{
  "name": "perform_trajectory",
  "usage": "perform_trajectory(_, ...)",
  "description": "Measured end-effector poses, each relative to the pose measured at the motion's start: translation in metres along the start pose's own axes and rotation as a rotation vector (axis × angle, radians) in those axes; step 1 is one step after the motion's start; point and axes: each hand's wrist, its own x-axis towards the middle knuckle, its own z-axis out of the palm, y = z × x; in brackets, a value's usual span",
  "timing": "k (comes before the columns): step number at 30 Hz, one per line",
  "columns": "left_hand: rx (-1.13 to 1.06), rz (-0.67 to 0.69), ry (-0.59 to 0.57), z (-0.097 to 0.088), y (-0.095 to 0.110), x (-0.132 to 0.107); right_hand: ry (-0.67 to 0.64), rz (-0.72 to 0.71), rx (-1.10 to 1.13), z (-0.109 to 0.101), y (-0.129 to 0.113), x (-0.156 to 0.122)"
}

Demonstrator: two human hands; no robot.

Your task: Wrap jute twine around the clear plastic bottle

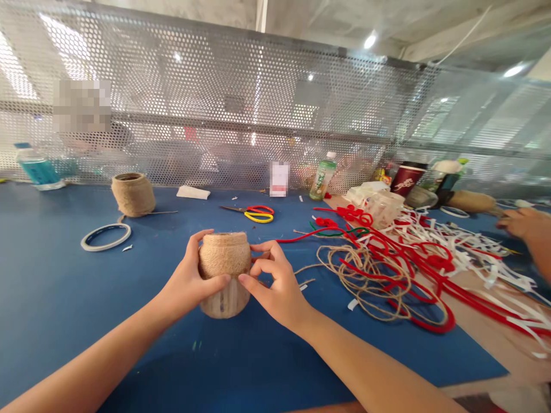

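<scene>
Holding one twine-wrapped jar (224,258) over the desk (64,298), your left hand (187,278) and right hand (275,284) curl half closed around it; a second jar (133,195) stands beyond; your fingers (260,267) hide some twine (224,255).

Two bare forearms reach in from the lower corners and angle toward the centre. The left hand (189,275) and right hand (275,281) face each other, fingers curved and bent at the wrists. The left thumb (217,282) and right thumb (249,282) point inward, their tips close, though whether they touch is hard to tell.
</scene>
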Motion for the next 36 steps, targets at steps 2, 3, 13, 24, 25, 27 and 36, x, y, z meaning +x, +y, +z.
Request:
perform_trajectory(2,-0.004,-0.009,0.002,-0.0001,-0.0006,0.0001,0.003,-0.008,-0.013,0.0002,0.0005,-0.0004)
perform_trajectory(3,-0.010,-0.018,0.004,0.0000,-0.0009,0.0002,0.007,-0.014,-0.020,0.0004,0.0007,-0.0004)
perform_trajectory(13,-0.020,-0.065,0.031,0.0015,-0.0043,0.0024,0.016,0.008,-0.069,0.0008,-0.0001,-0.0019)
perform_trajectory(24,-0.048,-0.108,0.044,0.0039,-0.0021,0.0004,0.027,-0.016,-0.083,0.0022,0.0008,-0.0020)
perform_trajectory(25,-0.044,-0.100,0.049,0.0038,-0.0021,0.0003,0.028,-0.023,-0.085,0.0025,0.0014,-0.0023)
perform_trajectory(27,-0.050,-0.079,0.064,0.0036,-0.0023,0.0001,0.028,-0.046,-0.092,0.0031,0.0025,-0.0029)
perform_trajectory(36,-0.012,0.076,0.050,0.0028,-0.0033,-0.0011,0.022,-0.132,-0.113,0.0026,0.0037,-0.0049)
